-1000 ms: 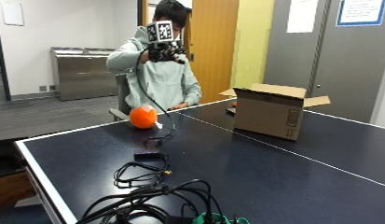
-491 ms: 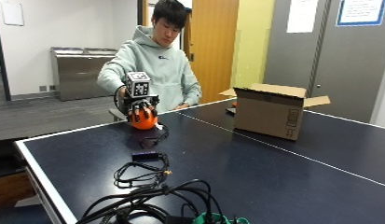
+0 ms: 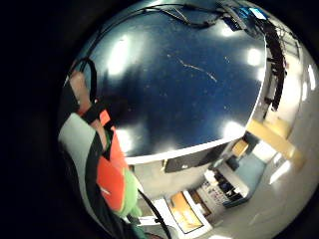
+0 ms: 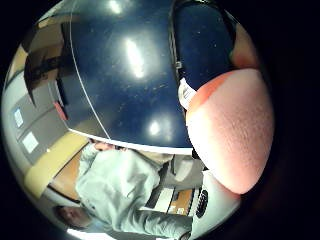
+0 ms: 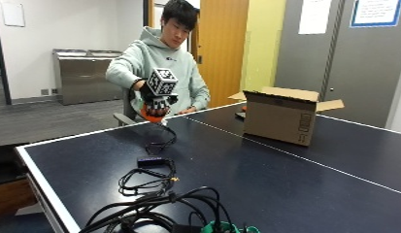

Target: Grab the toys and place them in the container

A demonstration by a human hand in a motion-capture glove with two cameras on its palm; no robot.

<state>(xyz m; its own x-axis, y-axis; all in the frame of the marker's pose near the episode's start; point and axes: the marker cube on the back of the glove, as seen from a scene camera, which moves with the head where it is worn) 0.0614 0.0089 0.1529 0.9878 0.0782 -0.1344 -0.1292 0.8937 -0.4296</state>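
Dark blue, with a white centre line, the counter [image 5: 264, 174] carried the open cardboard container [image 5: 281, 116] at its far side, flaps spread outward so that the mouth was free to receive things from above. Well off to the side of the grip from that container, the gloved right hand [image 5: 156, 99] was raised just clear of the counter near its edge by the seated person. The grip was clenched around the orange toy [image 5: 152, 112], fingers curled over the top of it, with the toy bulging out below them. Seen from the thumb-side palm camera, the toy's rounded orange surface pressed right up against the palm, which fits a whole-hand grasp suited to a soft round thing rather than a pinch. Below the grip lay a loop of black cable [image 5: 160, 143] on the counter; lifting first, I judge, kept the toy from dragging through it. Judging by this, the carry across to the container remained to be done.
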